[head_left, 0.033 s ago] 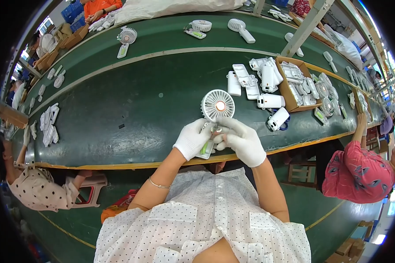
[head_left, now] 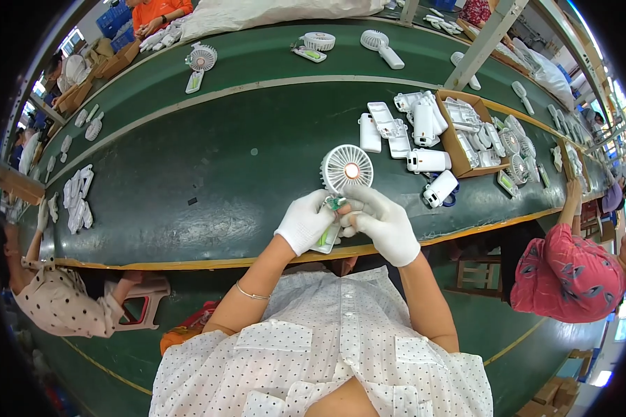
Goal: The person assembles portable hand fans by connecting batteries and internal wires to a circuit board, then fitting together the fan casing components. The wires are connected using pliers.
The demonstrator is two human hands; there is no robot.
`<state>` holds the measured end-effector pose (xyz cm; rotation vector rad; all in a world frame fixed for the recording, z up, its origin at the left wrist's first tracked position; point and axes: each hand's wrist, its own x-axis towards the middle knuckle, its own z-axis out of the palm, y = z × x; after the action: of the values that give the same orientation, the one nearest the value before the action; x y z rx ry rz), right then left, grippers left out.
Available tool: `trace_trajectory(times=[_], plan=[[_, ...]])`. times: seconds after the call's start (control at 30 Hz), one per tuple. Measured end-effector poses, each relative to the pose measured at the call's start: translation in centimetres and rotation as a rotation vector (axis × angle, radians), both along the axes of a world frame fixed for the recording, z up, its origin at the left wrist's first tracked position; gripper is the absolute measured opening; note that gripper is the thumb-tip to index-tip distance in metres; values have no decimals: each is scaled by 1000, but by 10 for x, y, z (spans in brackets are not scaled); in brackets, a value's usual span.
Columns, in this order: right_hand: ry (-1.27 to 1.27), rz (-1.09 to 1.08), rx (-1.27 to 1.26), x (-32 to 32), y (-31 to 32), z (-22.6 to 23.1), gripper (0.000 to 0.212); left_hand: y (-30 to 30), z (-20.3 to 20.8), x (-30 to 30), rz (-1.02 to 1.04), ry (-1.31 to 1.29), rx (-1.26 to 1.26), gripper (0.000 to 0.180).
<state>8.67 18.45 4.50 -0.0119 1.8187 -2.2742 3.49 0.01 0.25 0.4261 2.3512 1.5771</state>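
Note:
A white handheld fan (head_left: 347,169) with a round slatted head and an orange-toned centre is between my hands near the front table edge. My left hand (head_left: 305,221), in a white knit glove, is closed on the fan's neck and open handle from the left. Closed around the same area from the right is my gloved right hand (head_left: 384,224), its bare-looking fingertips pinched together. A small green circuit board (head_left: 334,202) shows between the fingertips of both hands. Below it hangs the handle shell with a light-green battery (head_left: 324,237); the rest of the handle is hidden by my fingers.
White handle shells (head_left: 424,125) lie piled to the right, beside a cardboard box (head_left: 459,149) of white parts. More white parts (head_left: 78,198) lie at the left. Fans (head_left: 202,58) rest on the green belt (head_left: 257,59) behind. Co-workers sit on both sides, one in a red top (head_left: 567,271).
The green circuit board has turned into clearer view between my fingertips. The fan head has shifted very slightly right and down.

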Motion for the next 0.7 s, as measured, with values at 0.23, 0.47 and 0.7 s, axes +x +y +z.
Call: trace_trajectory(times=[0.23, 0.47, 0.7], plan=[[733, -31, 847, -14, 6, -11, 31, 8, 12, -4, -136, -97, -25, 36], [830, 105, 947, -20, 18, -8, 23, 17, 8, 0, -68, -395, 165, 22], [896, -225, 914, -8, 6, -21, 17, 14, 7, -4, -53, -436, 241, 22]])
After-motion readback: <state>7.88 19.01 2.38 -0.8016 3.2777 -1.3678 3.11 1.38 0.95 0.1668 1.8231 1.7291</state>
